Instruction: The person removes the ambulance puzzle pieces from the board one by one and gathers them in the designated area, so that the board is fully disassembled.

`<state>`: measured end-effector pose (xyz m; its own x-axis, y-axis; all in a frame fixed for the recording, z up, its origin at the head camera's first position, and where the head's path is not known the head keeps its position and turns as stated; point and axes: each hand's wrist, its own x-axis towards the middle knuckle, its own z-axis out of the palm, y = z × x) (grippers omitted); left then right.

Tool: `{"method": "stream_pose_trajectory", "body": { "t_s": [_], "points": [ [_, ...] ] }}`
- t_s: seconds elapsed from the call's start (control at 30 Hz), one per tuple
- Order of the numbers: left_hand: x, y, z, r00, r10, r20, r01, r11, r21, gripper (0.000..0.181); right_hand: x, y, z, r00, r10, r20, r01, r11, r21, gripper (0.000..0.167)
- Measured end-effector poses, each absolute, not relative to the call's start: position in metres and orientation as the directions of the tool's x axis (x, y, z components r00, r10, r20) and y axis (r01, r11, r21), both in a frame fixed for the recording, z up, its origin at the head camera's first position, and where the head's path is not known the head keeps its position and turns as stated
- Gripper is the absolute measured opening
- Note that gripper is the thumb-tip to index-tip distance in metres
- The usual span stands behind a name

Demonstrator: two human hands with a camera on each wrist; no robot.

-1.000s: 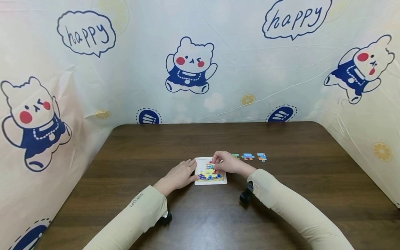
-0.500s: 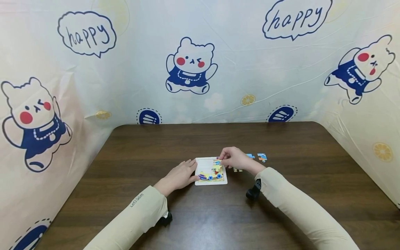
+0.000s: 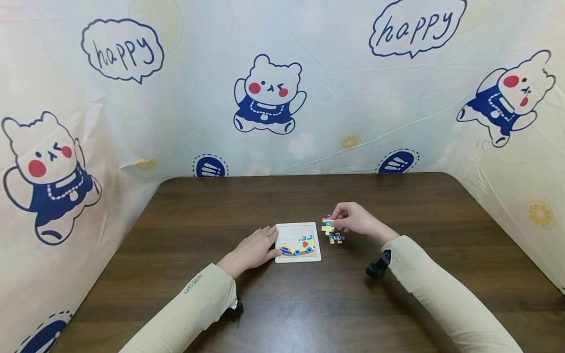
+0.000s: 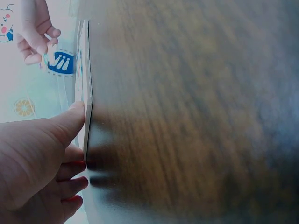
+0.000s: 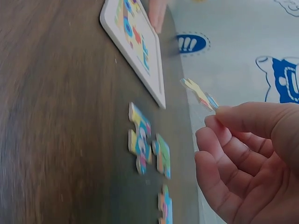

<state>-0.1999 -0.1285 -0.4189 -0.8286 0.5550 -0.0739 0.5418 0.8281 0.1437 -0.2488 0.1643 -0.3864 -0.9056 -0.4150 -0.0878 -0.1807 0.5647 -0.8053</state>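
Observation:
In the head view a white puzzle tray (image 3: pixel 287 232) lies at mid-table, with a colourful vehicle picture filling its front and right part. My left hand (image 3: pixel 253 247) rests at its left edge, fingers extended; in the left wrist view the thumb (image 4: pixel 70 123) touches the tray's side. Right of the tray and raised off the table, my right hand (image 3: pixel 358 219) pinches a yellow and multicoloured puzzle piece (image 3: pixel 327 226) between thumb and fingertips. Below that hand lies a loose puzzle piece (image 3: pixel 336 238) with blue round shapes.
The right wrist view shows more loose pieces on the table: a green-topped piece (image 5: pixel 163 156) and a blue and orange piece (image 5: pixel 166 207). The brown wooden table (image 3: pixel 247 201) meets a printed cloth backdrop (image 3: pixel 331 98) at its far edge.
My right hand has moved right, away from over the tray, carrying the pinched piece out beyond the tray's right edge. The upper part of the tray now shows bare. My left hand stays put.

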Motion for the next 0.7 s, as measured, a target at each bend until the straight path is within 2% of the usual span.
{"method": "stream_pose_trajectory", "body": {
  "t_s": [0.7],
  "points": [
    [-0.199,-0.129,-0.419,-0.828,0.556,-0.070,0.542,0.826,0.154,0.062,-0.249,0.212,-0.395,-0.912,-0.399,-0.098,-0.155,0.555,-0.817,0.008]
  ]
}}
